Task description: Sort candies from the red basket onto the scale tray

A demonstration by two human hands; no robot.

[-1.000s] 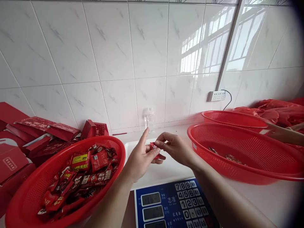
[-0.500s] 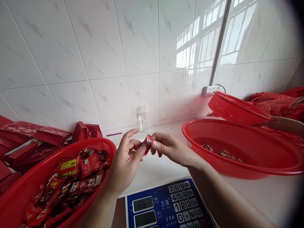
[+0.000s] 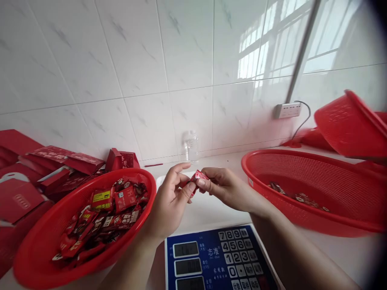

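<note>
Tilted basket (image 3: pixel 341 125): lifted and tipped further than in the earlier frame, at far right; what holds it I can't make out.
Packet (image 3: pixel 198 175): turned or bent since then, showing me less of its printed face; it is up over the white tray (image 3: pixel 208 211).
Left hand (image 3: pixel 171 197): pinching the packet's left end, index finger raised clear.
Right hand (image 3: pixel 231 187): thumb and fingers pressed on the other end; I judge the 2 grips keep so small a thing steady.
Full basket (image 3: pixel 39 249): left of my left hand, heaped with red wrappers (image 3: pixel 125 220), probably for easy reach.
Right basket (image 3: pixel 281 163): a few wrapped pieces (image 3: pixel 308 200) lie low inside.
Scale panel (image 3: pixel 208 237): faces me, I'd guess for reading.
Packet's look: glossy red, pale marks, creased; lettering unreadable from here.
</note>
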